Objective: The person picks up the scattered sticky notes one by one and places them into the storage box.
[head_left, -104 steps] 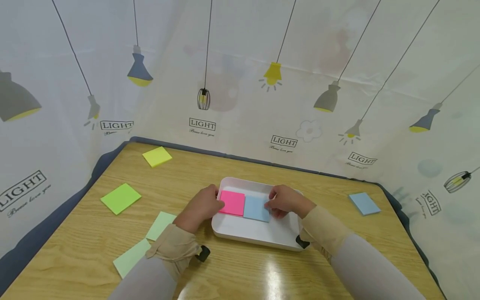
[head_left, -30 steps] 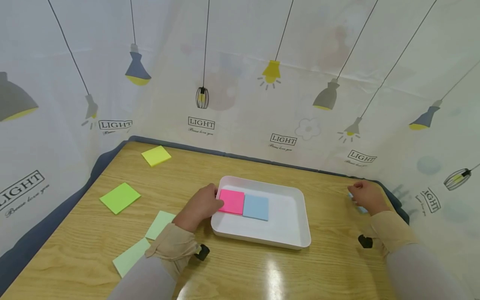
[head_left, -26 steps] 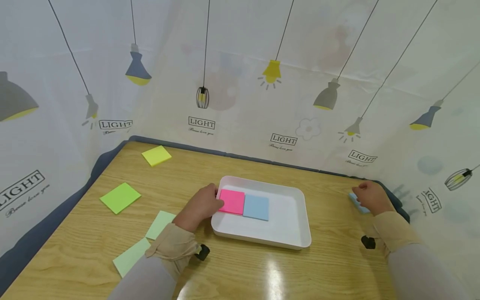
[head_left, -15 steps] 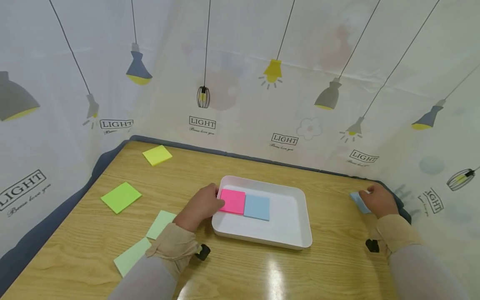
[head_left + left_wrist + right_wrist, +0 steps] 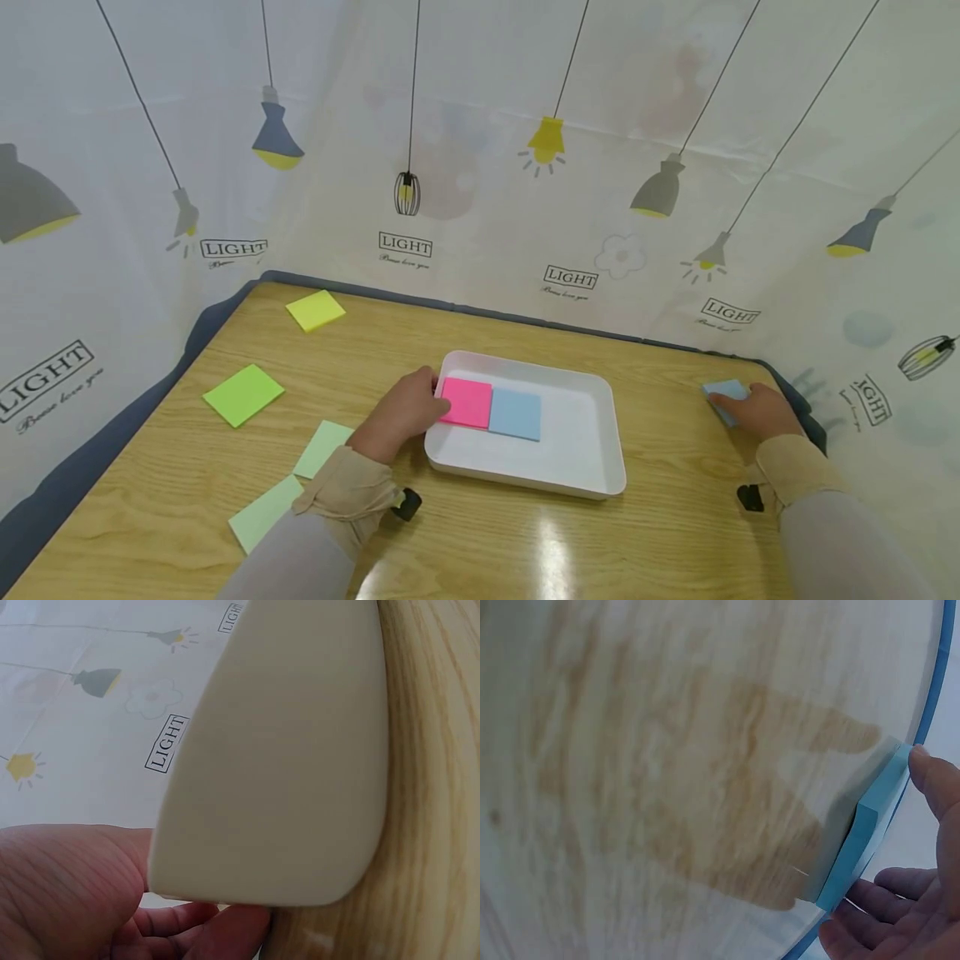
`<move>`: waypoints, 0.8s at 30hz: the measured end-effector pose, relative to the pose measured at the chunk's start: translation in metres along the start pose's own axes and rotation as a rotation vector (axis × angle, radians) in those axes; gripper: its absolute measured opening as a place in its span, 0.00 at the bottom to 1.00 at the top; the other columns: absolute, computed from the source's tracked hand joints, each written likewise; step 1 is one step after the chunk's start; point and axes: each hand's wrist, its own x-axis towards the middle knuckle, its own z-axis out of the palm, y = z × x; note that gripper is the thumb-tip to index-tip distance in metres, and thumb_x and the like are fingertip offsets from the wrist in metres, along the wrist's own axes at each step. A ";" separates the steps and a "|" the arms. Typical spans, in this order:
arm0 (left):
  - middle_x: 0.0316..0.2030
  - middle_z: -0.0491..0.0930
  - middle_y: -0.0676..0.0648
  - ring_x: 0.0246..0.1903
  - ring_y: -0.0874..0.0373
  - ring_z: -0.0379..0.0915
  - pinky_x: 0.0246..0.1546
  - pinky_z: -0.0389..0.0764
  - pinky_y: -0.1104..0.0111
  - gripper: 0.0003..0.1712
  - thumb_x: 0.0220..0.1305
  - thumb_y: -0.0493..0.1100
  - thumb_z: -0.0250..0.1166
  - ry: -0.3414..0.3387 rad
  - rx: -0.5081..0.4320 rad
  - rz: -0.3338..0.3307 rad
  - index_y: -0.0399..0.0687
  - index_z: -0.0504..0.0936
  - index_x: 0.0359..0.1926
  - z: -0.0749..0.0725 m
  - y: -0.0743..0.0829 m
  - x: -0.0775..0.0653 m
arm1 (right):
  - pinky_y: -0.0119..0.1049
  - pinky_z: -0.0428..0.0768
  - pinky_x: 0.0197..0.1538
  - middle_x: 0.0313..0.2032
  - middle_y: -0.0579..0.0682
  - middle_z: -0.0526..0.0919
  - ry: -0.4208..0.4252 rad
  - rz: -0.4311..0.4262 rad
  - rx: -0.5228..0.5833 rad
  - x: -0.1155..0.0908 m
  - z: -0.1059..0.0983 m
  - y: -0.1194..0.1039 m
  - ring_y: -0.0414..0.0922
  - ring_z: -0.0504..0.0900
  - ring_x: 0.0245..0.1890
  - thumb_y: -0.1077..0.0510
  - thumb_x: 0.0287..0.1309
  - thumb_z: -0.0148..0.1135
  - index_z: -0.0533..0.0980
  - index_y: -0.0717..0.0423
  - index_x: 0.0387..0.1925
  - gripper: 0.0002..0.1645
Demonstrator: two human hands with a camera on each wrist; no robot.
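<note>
My left hand (image 5: 405,410) grips the left end of a white tray (image 5: 525,482), thumb over the rim. In the left wrist view the tray's outer wall (image 5: 277,765) fills the middle, with fingers curled beneath its edge. Inside the tray, a pink sticky note pad (image 5: 468,403) lies beside a light blue pad (image 5: 516,414). Far to the right, my right hand (image 5: 767,412) holds another light blue sticky note pad (image 5: 723,390) by its near side. The right wrist view shows thumb and fingers (image 5: 874,911) at opposite edges of that blue pad (image 5: 862,832).
On the left of the wooden table (image 5: 637,542) lie a yellow pad (image 5: 316,311), a bright green pad (image 5: 244,395) and two pale green pads (image 5: 264,512), partly behind my left forearm. A lamp-printed curtain (image 5: 487,167) closes off the back and sides.
My right hand has left the blue pad in the tray and gone right to the other blue pad, then shifted round to its near side. My left hand has stayed on the tray.
</note>
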 end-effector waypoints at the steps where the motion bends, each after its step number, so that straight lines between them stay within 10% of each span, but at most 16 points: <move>1: 0.45 0.76 0.45 0.37 0.54 0.70 0.42 0.76 0.61 0.24 0.59 0.48 0.59 0.000 0.000 0.001 0.44 0.68 0.54 0.000 0.000 0.001 | 0.67 0.62 0.57 0.60 0.83 0.51 -0.001 -0.007 -0.008 -0.001 0.000 0.000 0.74 0.55 0.57 0.23 0.55 0.41 0.45 0.83 0.62 0.66; 17: 0.44 0.76 0.46 0.36 0.54 0.70 0.40 0.76 0.61 0.23 0.60 0.48 0.59 0.004 0.003 0.006 0.44 0.69 0.53 0.000 0.001 0.000 | 0.63 0.71 0.48 0.55 0.83 0.60 0.031 -0.057 -0.057 0.006 0.004 0.007 0.72 0.66 0.48 0.21 0.50 0.45 0.53 0.85 0.59 0.68; 24: 0.45 0.76 0.45 0.37 0.54 0.70 0.41 0.76 0.61 0.24 0.60 0.47 0.59 -0.005 -0.002 -0.004 0.43 0.68 0.54 0.000 0.002 -0.001 | 0.41 0.68 0.25 0.20 0.54 0.69 0.027 -0.028 -0.046 -0.001 0.003 0.000 0.48 0.66 0.22 0.23 0.48 0.51 0.69 0.66 0.27 0.45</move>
